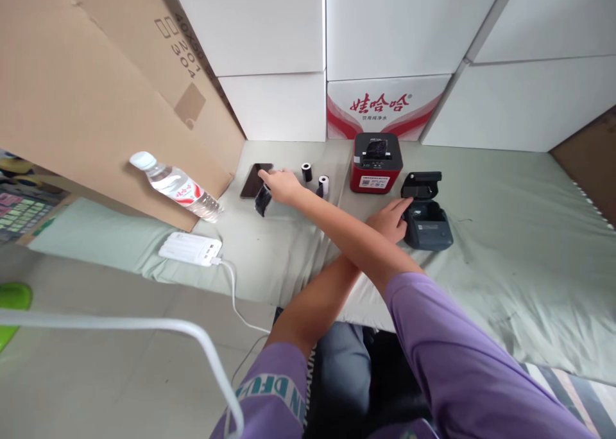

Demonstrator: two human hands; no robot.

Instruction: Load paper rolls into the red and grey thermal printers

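At right, the grey printer [429, 228] is matt plastic, the red printer [376, 172] smooth plastic. At left, the black piece [262, 201] looks shiny and filmy, the phone [249, 184] glossy, the bottle [180, 187] clear plastic. The cloth [505, 233] is matt and creased, the brown carton [120, 92] matt cardboard.

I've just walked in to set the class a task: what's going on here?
Someone is working with crossed arms. The left hand touches a dark device with its lid up. The right hand is by a phone and a shiny black piece; whether it grips the piece is unclear. A red-and-black machine stands beside the dark device.
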